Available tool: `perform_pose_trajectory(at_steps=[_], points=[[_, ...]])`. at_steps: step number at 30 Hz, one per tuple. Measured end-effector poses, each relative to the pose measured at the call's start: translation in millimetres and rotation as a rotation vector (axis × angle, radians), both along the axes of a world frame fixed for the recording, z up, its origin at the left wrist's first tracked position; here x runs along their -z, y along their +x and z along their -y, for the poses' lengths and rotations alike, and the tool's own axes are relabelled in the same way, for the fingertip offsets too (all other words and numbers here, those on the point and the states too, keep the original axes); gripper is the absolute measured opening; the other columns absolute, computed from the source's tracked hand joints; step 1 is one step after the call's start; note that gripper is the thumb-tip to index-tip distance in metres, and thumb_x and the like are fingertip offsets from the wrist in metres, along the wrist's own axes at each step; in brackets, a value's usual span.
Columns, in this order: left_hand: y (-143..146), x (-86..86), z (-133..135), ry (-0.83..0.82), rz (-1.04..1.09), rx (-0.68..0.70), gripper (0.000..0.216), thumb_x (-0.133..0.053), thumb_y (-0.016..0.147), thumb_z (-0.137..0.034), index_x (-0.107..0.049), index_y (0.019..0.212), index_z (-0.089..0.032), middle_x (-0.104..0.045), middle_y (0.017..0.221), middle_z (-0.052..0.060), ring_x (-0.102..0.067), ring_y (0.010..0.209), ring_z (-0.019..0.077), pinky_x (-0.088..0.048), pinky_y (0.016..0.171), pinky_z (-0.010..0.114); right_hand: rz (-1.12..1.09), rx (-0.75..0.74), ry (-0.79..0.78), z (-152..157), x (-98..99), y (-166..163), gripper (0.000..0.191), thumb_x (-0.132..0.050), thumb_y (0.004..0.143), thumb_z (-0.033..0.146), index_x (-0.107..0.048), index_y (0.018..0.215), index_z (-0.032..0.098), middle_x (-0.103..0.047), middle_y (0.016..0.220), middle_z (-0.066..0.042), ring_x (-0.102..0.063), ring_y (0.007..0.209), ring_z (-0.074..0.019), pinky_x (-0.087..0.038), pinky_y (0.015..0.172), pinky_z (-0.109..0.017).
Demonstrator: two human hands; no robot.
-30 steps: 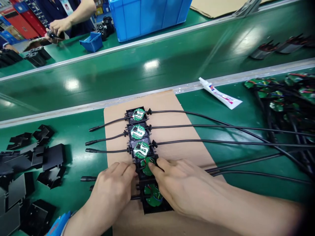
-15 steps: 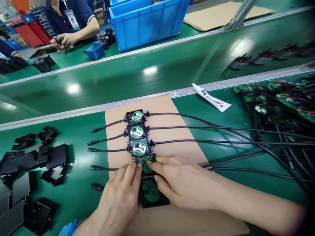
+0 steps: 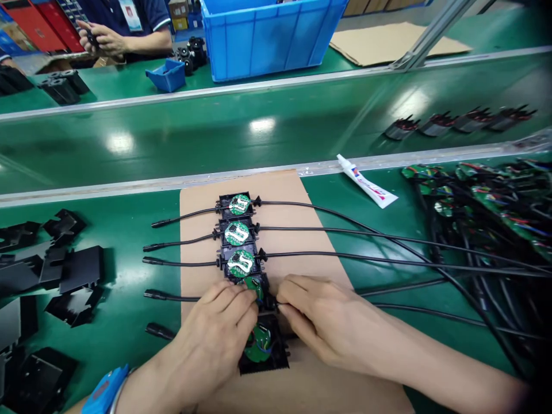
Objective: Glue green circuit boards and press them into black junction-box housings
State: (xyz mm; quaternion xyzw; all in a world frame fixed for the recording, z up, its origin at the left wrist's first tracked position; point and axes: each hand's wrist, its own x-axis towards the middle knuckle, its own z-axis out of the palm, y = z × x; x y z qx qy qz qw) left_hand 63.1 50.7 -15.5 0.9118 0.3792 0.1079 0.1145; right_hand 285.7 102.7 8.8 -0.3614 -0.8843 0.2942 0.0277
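The left hand (image 3: 215, 336) pinches the green board (image 3: 253, 284) in the fourth housing (image 3: 264, 286) of the row on the cardboard sheet (image 3: 297, 195); the right hand (image 3: 321, 322) closes thumb and forefinger on that housing's cable (image 3: 271, 301) at its right side; the fifth housing (image 3: 276, 357) lies between the wrists; black covers (image 3: 81, 267) sit well to the left.

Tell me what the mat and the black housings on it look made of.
The mat looks like plain brown cardboard: matte, flat, cleanly cut edges. The housings are probably moulded plastic: uniform black, dull sheen, thin walls.
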Motion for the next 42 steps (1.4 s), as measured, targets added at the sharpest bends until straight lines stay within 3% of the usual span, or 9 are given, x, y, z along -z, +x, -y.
perform_pose_trajectory(at_steps=[6,11,15,19,23,28,33,37,42], points=[[2,6.7,0,0.06,-0.016,-0.024,0.032,-0.037,0.091,-0.008,-0.06,0.112,-0.01,-0.063,0.12,0.01,-0.058,0.105,0.0205,-0.04,0.1,0.036,-0.154,0.16,0.031,1,28.6,-1,0.019,-0.034,0.096,0.02,-0.037,0.077,0.021,-0.048,0.064,0.002,-0.046,0.054,-0.0125,-0.034,0.051,-0.025],[3,5.4,1,0.103,-0.018,-0.043,0.034,-0.035,0.091,-0.009,-0.059,0.115,-0.01,-0.063,0.119,0.011,-0.057,0.106,0.0204,-0.037,0.101,0.035,-0.173,0.092,0.082,1,29.6,0,0.02,-0.034,0.096,0.018,-0.036,0.076,0.021,-0.048,0.065,0.001,-0.046,0.054,-0.0126,-0.034,0.051,-0.026],[2,5.2,3,0.083,-0.056,-0.034,0.035,-0.034,0.092,-0.011,-0.058,0.117,-0.009,-0.062,0.122,0.012,-0.056,0.109,0.0221,-0.035,0.102,0.036,-0.232,0.126,0.12,9,34.8,-1,0.02,-0.033,0.097,0.019,-0.039,0.078,0.02,-0.05,0.066,0.0,-0.047,0.056,-0.013,-0.037,0.053,-0.025],[1,6.0,5,0.068,-0.053,-0.044,0.039,-0.033,0.09,-0.009,-0.057,0.12,-0.01,-0.062,0.122,0.011,-0.056,0.11,0.0223,-0.034,0.102,0.036,-0.16,0.119,0.131,8,37.5,-1,0.019,-0.034,0.095,0.016,-0.037,0.076,0.02,-0.049,0.066,0.0,-0.044,0.054,-0.0123,-0.034,0.052,-0.025],[4,5.6,4,0.069,-0.05,-0.06,0.048,-0.033,0.087,-0.007,-0.049,0.132,-0.011,-0.062,0.12,0.01,-0.055,0.108,0.0224,-0.036,0.1,0.037,-0.005,0.01,0.147,0,29.8,-3,0.015,-0.038,0.088,0.01,-0.042,0.078,0.02,-0.054,0.071,-0.002,-0.046,0.055,-0.014,-0.028,0.051,-0.028],[16,3.1,-1,0.065,-0.115,-0.081,0.043,-0.035,0.084,-0.007,-0.059,0.119,-0.007,-0.063,0.093,0.01,-0.055,0.082,0.0243,-0.043,0.085,0.041,0.183,-0.121,0.158,-12,15.9,-12,0.015,-0.045,0.08,0.006,-0.051,0.083,0.02,-0.059,0.075,-0.002,-0.045,0.055,-0.0158,-0.017,0.051,-0.032],[18,4.2,2,0.077,-0.122,-0.088,0.046,-0.036,0.082,-0.003,-0.056,0.123,-0.006,-0.062,0.094,0.009,-0.054,0.082,0.0238,-0.044,0.083,0.041,0.037,-0.11,0.307,-12,21.6,-6,0.016,-0.046,0.085,0.012,-0.055,0.074,0.019,-0.056,0.077,-0.005,-0.047,0.067,-0.0182,-0.028,0.055,-0.031],[15,5.7,5,0.106,-0.111,-0.11,0.057,-0.034,0.078,0.002,-0.047,0.133,-0.006,-0.061,0.102,0.011,-0.054,0.089,0.0239,-0.041,0.091,0.041,-0.217,-0.02,0.41,-8,37.2,3,0.018,-0.046,0.088,0.012,-0.063,0.084,0.014,-0.056,0.08,-0.007,-0.047,0.076,-0.0185,-0.041,0.069,-0.031],[19,7.5,3,0.093,-0.158,-0.096,0.056,-0.035,0.078,0.0,-0.046,0.132,-0.003,-0.061,0.096,0.011,-0.052,0.082,0.0245,-0.044,0.083,0.043,-0.245,-0.075,0.485,-3,51.9,4,0.029,-0.038,0.09,0.005,-0.066,0.085,0.012,-0.057,0.075,-0.008,-0.045,0.071,-0.0189,-0.043,0.067,-0.032]])
